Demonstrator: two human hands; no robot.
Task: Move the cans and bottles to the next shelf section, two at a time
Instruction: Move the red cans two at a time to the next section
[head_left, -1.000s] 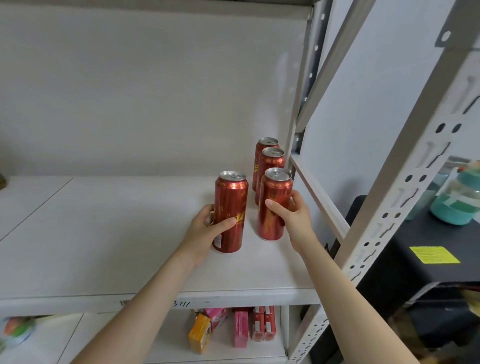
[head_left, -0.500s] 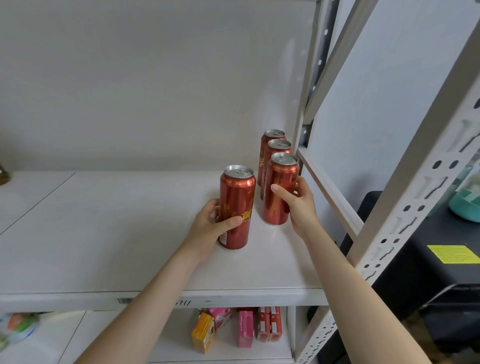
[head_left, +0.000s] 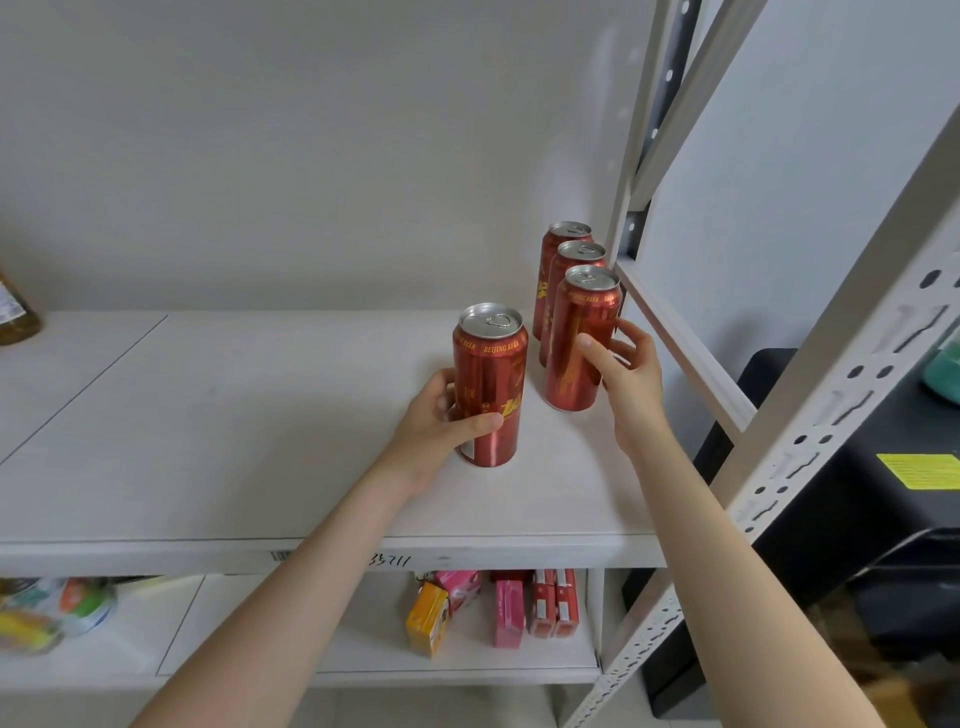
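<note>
Several tall red beer cans stand on the white shelf (head_left: 260, 467). My left hand (head_left: 436, 421) is wrapped around the nearest can (head_left: 491, 374), thumb across its front; the can stands upright on the shelf. To its right, three cans form a row along the shelf's right edge: front can (head_left: 576, 343), middle can (head_left: 579, 254), back can (head_left: 558, 239). My right hand (head_left: 631, 374) is beside the front can with fingers spread, the thumb tip against its front and the palm off it.
The shelf's perforated white upright (head_left: 810, 426) and a side rail (head_left: 680, 332) bound the right edge. A yellow-filled bottle (head_left: 13, 312) shows at the far left. Small boxes (head_left: 498, 608) sit on the lower shelf. A black unit with a yellow label (head_left: 917, 470) stands right.
My right hand pushed its can back into line with the two rear cans, then loosened its fingers from it. My left hand has kept its grip on the near can.
</note>
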